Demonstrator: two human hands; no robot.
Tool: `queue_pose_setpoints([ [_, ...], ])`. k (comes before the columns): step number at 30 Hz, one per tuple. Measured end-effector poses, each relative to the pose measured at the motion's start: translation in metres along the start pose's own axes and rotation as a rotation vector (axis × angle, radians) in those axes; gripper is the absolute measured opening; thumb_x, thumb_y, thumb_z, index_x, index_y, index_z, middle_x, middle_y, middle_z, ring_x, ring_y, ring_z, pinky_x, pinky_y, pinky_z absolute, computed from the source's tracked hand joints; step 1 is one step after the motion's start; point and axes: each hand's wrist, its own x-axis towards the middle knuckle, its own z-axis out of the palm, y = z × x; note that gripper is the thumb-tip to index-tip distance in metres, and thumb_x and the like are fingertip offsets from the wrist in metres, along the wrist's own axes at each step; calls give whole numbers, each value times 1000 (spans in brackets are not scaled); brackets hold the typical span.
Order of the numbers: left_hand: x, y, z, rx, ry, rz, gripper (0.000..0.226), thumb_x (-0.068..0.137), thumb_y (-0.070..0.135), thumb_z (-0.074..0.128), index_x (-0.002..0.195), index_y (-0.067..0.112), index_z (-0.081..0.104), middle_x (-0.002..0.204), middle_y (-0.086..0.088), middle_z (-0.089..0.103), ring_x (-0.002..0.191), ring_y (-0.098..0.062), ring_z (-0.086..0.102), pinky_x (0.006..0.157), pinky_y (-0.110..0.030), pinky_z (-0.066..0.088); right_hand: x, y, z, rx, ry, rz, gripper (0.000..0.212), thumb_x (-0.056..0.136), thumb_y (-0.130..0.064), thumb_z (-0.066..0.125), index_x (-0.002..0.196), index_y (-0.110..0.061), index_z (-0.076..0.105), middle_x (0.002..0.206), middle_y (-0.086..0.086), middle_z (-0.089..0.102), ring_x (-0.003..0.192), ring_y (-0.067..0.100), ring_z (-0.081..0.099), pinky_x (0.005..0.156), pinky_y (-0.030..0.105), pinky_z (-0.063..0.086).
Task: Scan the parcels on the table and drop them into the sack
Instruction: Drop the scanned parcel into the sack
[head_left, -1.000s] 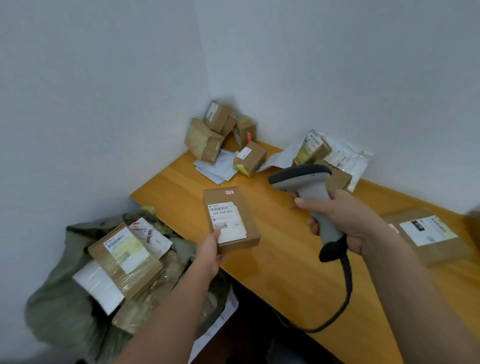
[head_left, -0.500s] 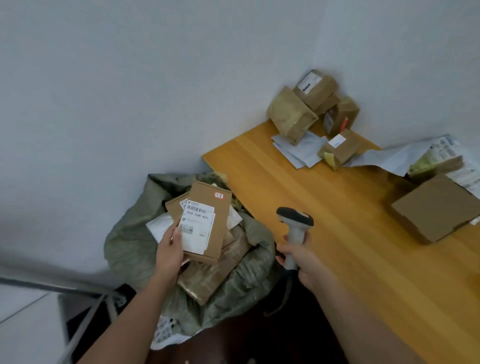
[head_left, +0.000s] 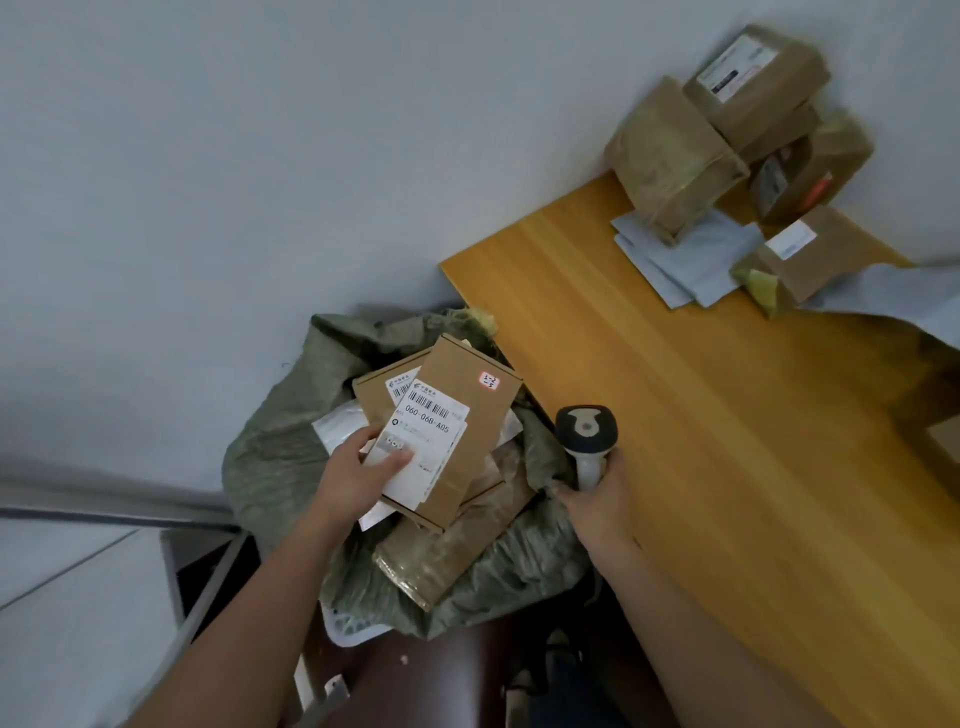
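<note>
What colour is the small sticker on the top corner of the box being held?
Pink-red border round a white middle with handwriting, on the sticker; the head view shows it.

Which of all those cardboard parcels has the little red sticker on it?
The flat box the left hand holds over the sack; a red-edged sticker sits by its top corner. The parcels in the table's corner show none.

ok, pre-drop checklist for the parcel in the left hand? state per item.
1. Left hand grips the flat parcel: ok.
2. Parcel over the sack opening: ok.
3. Room in the sack: cannot tell; parcels already piled at the top.
4. Right hand holds the scanner, beside the drop path: ok.
5. Scan registered: cannot tell.
6. More parcels waiting on the table: ok.
</note>
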Motion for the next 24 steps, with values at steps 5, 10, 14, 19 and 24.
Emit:
queue_pose_setpoints([
  [5, 12, 11, -4, 77, -8, -43, 46, 85, 17, 74, 127, 11, 56, 112, -9, 68, 94, -22, 67, 80, -39, 58, 1, -13, -12, 260, -19, 165, 60, 87, -12, 71, 136, -26, 39, 124, 4, 54, 108, 27, 56, 97, 46, 47],
  [10, 25, 13, -16, 109, -60, -72, 50, 83, 18, 76, 130, 11, 58, 111, -10, 68, 96, -25, 68, 82, -42, 58, -21, -25, -42, 451, -154, 211, 79, 92, -17, 66, 153, -37, 19, 134, -5, 43, 117, 25, 51, 102, 48, 45],
  [14, 32, 19, -24, 170, -150, -64, 48, 84, 15, 76, 129, 16, 59, 102, -2, 66, 86, -17, 66, 63, -24, 56, -16, -42, -48, 414, -150, 252, 80, 91, -13, 67, 152, -36, 19, 137, -1, 45, 114, 27, 52, 98, 50, 48],
  [19, 40, 25, -36, 345, -324, 30, 52, 85, 12, 74, 133, 21, 56, 118, -2, 64, 90, -6, 61, 66, -17, 51, -14, -57, -56, 408, -266, 454, 82, 84, -2, 72, 149, -25, 27, 124, 17, 54, 101, 35, 60, 75, 46, 53],
  [24, 37, 28, -42, 575, -418, 195, 58, 80, 17, 80, 134, 12, 58, 130, -6, 63, 114, -19, 60, 97, -32, 50, -49, -47, -33, 503, -210, 455, 86, 78, 4, 74, 147, -24, 31, 120, 20, 58, 99, 38, 63, 72, 46, 55],
])
